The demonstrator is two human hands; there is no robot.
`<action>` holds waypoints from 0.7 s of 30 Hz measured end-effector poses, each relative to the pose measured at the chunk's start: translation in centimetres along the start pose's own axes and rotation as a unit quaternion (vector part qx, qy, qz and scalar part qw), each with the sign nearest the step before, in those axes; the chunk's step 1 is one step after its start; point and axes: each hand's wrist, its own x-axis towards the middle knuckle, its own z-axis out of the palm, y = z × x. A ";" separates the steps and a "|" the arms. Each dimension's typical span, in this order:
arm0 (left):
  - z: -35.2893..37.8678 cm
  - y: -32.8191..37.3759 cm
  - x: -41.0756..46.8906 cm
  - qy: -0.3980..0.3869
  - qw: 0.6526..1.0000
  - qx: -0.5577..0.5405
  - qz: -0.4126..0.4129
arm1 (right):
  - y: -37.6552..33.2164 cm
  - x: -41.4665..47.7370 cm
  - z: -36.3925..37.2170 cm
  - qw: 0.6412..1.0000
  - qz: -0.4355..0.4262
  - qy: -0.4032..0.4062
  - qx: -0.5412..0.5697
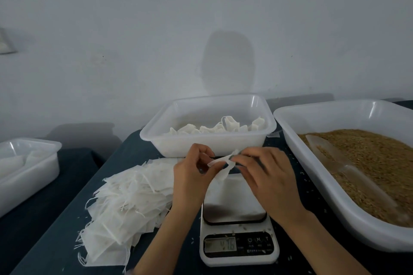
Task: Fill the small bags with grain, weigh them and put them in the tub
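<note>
Hands meet over a white digital kitchen scale (239, 259) with a shiny steel platform: the left hand (192, 174) and the right hand (266, 178) each pinch the top edge of a small white fabric drawstring bag (223, 166), fingers curled on it, holding it in the air just above the platform. Whether the bag's lower end touches the platform cannot be told. The scale's display is lit, its digits too blurred to read surely. Left of the scale lies a loose pile of flat empty white bags (125, 196) on the dark blue tablecloth (55, 219). Behind the hands stands a white rectangular plastic tub (207, 144) holding a few filled bags (223, 128). At the right, a larger white plastic tub (324, 185) holds brown grain (375, 158) with a clear plastic scoop (348, 172) lying in it. A third white tub (29, 176) sits at far left.
</note>
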 end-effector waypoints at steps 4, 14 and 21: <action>-0.1 0.3 -0.2 -0.017 0.997 0.038 0.068 | -0.1 0.0 -0.1 0.999 -0.037 -0.011 -0.029; -0.1 0.5 -0.6 -0.055 0.975 0.120 0.178 | 0.2 0.2 -0.3 0.998 -0.013 -0.064 -0.027; 0.0 0.3 -0.3 -0.203 0.970 0.034 0.128 | -0.3 0.4 -0.4 0.999 -0.029 -0.019 0.042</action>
